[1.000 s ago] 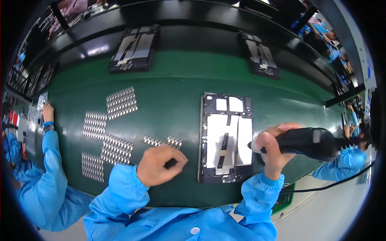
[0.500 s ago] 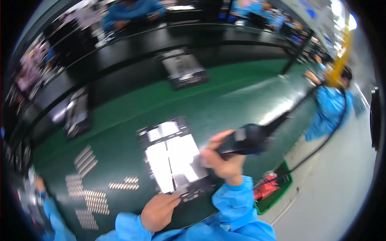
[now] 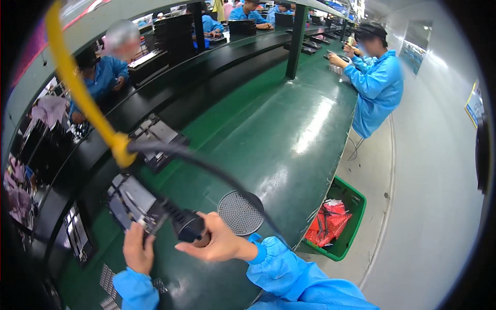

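My left hand (image 3: 138,250) pinches the near edge of an opened flat electronic device (image 3: 124,199), which has silver panels and a dark frame. Beside it, my right hand (image 3: 225,240) wraps round a black corded electric screwdriver (image 3: 188,226); its lower end is hidden by the fingers. The ribbed cord end of the tool points up and away, toward the device. A round dark mesh mat (image 3: 240,213) lies on the green table just beyond my right hand. Small parts in rows (image 3: 107,281) lie by my left sleeve.
Two similar devices (image 3: 161,135) (image 3: 78,233) sit near the dark ledge. A yellow hanger (image 3: 85,82) and black cable (image 3: 217,173) cross overhead. A green bin (image 3: 356,217) with a red bag stands by the table's right edge. A person in blue (image 3: 380,82) works at far right.
The view has swung to the right. The device under my left hand now lies farther off, closer to the ledge. My right hand still holds the screwdriver, and the mesh mat shows beyond it.
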`<state>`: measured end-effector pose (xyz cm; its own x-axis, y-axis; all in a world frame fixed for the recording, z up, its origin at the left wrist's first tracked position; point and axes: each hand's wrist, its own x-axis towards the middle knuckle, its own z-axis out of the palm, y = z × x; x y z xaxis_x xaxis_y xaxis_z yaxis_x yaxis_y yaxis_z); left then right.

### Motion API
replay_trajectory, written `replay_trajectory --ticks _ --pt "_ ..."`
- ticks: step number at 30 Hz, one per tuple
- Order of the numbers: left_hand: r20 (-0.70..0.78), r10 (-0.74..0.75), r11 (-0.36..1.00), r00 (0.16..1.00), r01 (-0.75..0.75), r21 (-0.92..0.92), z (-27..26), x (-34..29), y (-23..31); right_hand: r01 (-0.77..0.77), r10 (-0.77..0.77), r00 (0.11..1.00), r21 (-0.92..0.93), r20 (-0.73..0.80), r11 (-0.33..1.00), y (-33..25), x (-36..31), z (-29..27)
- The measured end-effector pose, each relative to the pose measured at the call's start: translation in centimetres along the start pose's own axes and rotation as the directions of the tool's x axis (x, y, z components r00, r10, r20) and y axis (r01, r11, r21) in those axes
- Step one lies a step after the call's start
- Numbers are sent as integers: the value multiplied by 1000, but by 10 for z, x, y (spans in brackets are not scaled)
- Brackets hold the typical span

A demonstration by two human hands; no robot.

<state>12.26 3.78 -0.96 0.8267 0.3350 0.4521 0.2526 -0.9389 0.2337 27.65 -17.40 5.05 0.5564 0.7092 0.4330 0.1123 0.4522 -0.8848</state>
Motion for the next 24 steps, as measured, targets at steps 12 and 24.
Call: replay_trajectory --ticks 12,24 --pt "57 140 989 989 -142 30 18 80 -109 -61 84 976 -118 199 991 22 -5 6" --pt "323 -23 957 946 -73 281 96 214 -4 -88 73 965 48 253 995 22 -2 0"
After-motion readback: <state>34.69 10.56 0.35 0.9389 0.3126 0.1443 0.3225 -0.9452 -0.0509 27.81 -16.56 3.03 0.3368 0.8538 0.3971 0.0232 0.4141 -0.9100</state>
